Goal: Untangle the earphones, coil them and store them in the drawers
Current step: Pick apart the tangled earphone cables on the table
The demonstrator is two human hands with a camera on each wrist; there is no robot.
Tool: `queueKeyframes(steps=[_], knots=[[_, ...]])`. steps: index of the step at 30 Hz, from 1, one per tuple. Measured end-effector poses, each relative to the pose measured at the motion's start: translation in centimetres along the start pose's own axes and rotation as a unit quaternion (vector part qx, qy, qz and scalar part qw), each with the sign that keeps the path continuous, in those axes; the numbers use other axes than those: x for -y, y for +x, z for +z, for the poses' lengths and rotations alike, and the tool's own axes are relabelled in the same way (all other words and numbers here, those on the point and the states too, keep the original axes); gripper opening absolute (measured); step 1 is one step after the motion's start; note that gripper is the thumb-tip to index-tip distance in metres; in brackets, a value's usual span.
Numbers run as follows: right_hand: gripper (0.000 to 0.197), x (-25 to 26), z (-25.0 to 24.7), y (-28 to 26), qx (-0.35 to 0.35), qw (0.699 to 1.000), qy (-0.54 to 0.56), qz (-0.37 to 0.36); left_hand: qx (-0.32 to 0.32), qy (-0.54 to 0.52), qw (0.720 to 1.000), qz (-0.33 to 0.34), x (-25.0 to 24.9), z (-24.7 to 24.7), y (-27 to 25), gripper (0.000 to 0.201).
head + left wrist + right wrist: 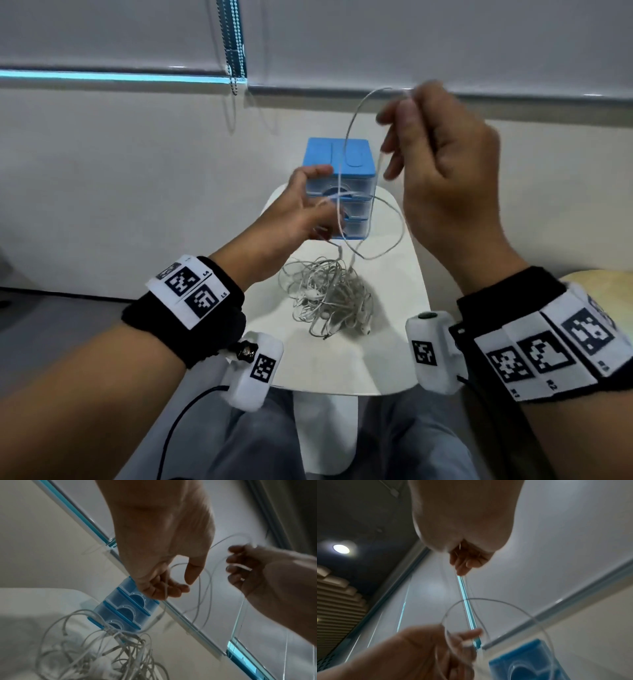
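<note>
A tangled heap of white earphones (329, 301) (106, 653) lies on the small white table (342, 363). One cable (356, 113) (489, 600) rises from the heap in a loop. My right hand (442, 164) (464, 562), raised above the table, pinches that cable's upper end. My left hand (305, 209) (164, 586) is lower, in front of the drawers, with its fingers curled round the same cable. The blue three-drawer unit (339, 185) (126, 609) (527, 662) stands at the table's far end, its drawers closed.
A white wall and a lowered blind with a bead chain (234, 44) are behind the table. My grey-trousered legs (260, 442) are under its near edge. A pale wooden surface (596, 277) shows at the right.
</note>
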State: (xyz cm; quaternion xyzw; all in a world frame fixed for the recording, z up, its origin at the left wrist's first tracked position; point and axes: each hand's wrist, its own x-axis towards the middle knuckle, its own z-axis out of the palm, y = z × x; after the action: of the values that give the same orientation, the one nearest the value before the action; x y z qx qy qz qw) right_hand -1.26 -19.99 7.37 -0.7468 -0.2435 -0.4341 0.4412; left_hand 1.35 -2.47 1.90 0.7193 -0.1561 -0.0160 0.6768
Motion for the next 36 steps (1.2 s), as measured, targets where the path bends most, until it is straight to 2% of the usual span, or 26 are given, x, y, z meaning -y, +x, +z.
queueKeyframes(steps=[3, 6, 7, 9, 12, 14, 16, 18, 19, 22, 26, 28, 30, 31, 32, 34, 36], knots=[[0.025, 1.2, -1.0, 0.1, -0.055, 0.996, 0.04, -0.049, 0.049, 0.141, 0.988, -0.029, 0.3, 0.3, 0.0, 0.03], [0.025, 0.7, -1.5, 0.1, -0.094, 0.994, 0.028, -0.049, 0.053, 0.197, 0.978, -0.043, 0.5, 0.1, -0.1, 0.017], [0.025, 0.4, -1.8, 0.2, -0.104, 0.993, 0.012, -0.048, 0.052, 0.208, 0.976, -0.044, 0.4, -0.1, -0.1, 0.016], [0.026, -0.5, -2.3, 0.1, -0.118, 0.991, -0.043, -0.04, 0.047, 0.219, 0.974, -0.044, -0.1, -0.5, -0.3, 0.027], [0.024, -1.9, -3.2, -0.2, -0.128, 0.982, -0.134, 0.028, 0.03, 0.198, 0.979, -0.027, -1.0, -1.2, -0.2, 0.038], [0.023, -3.1, -3.7, -0.5, -0.134, 0.978, -0.139, 0.077, 0.013, 0.183, 0.983, -0.009, -1.7, -1.4, -0.1, 0.036], [0.022, -4.3, -4.2, -0.9, -0.148, 0.974, -0.122, 0.119, -0.003, 0.179, 0.984, 0.014, -2.3, -1.7, -0.1, 0.027], [0.022, -5.1, -4.6, -1.5, -0.149, 0.968, -0.138, 0.15, -0.007, 0.192, 0.981, 0.039, -2.8, -2.3, -0.1, 0.01], [0.023, -5.5, -4.8, -1.8, -0.14, 0.964, -0.157, 0.16, -0.003, 0.194, 0.98, 0.043, -3.1, -2.6, -0.2, 0.007], [0.025, -6.4, -5.1, -2.5, -0.078, 0.949, -0.223, 0.208, 0.02, 0.19, 0.981, 0.025, -3.2, -3.3, -0.3, 0.026], [0.022, -7.9, -4.9, -3.5, 0.081, 0.901, -0.319, 0.281, 0.046, 0.193, 0.98, 0.022, -3.2, -3.1, -0.5, 0.027], [0.033, -7.7, -4.6, -4.3, 0.148, 0.887, -0.312, 0.305, 0.073, 0.18, 0.981, 0.021, -3.3, -2.9, -0.8, 0.029], [0.042, -6.8, -3.9, -4.8, 0.163, 0.922, -0.203, 0.287, 0.097, 0.177, 0.979, 0.016, -3.3, -2.5, -0.8, 0.032], [0.043, -6.1, -3.4, -4.7, 0.161, 0.942, -0.101, 0.275, 0.106, 0.18, 0.978, 0.017, -3.3, -2.2, -0.8, 0.032], [0.045, -5.4, -2.8, -4.6, 0.175, 0.947, 0.009, 0.269, 0.111, 0.183, 0.977, 0.017, -3.3, -1.9, -0.7, 0.031], [0.042, -3.8, -1.6, -4.4, 0.243, 0.916, 0.16, 0.275, 0.119, 0.189, 0.974, 0.018, -3.3, -1.2, -0.5, 0.03], [0.029, -2.7, -0.6, -4.2, 0.312, 0.896, 0.172, 0.265, 0.129, 0.195, 0.972, 0.021, -3.1, -0.8, -0.4, 0.028]])
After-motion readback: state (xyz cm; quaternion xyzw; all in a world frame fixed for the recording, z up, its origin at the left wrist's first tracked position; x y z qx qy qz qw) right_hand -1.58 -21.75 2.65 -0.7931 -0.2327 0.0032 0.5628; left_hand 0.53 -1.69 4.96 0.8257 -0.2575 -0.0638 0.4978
